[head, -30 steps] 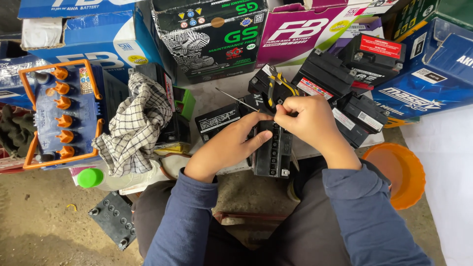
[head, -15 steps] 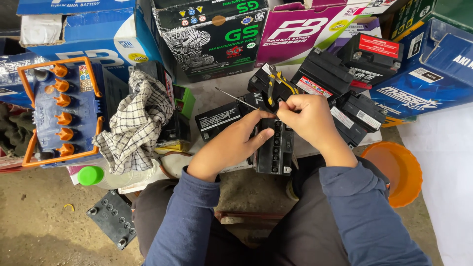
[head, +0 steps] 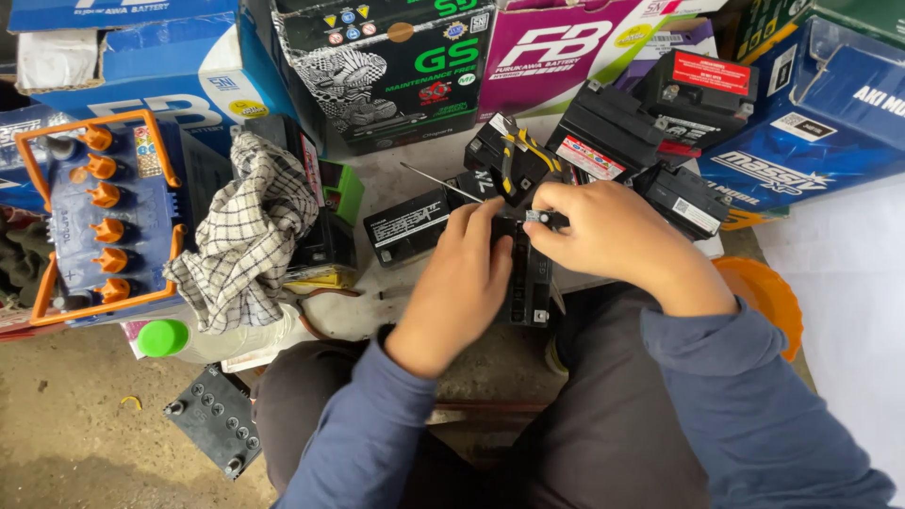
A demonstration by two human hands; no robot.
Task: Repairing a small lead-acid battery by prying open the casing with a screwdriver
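Head view looks straight down on a small black battery standing on the ground between the person's knees, its long side running away from the body toward the boxes. Left hand lies curled against the battery's left face, fingers wrapped on it to steady it. Right hand sits at the far top corner, fingertips pinched on a small metal piece at the terminal; what exactly it is, too small to tell. Both hands touch the battery, the right one nearer the terminal. A checked cloth and a blue battery with orange caps lie well to the left
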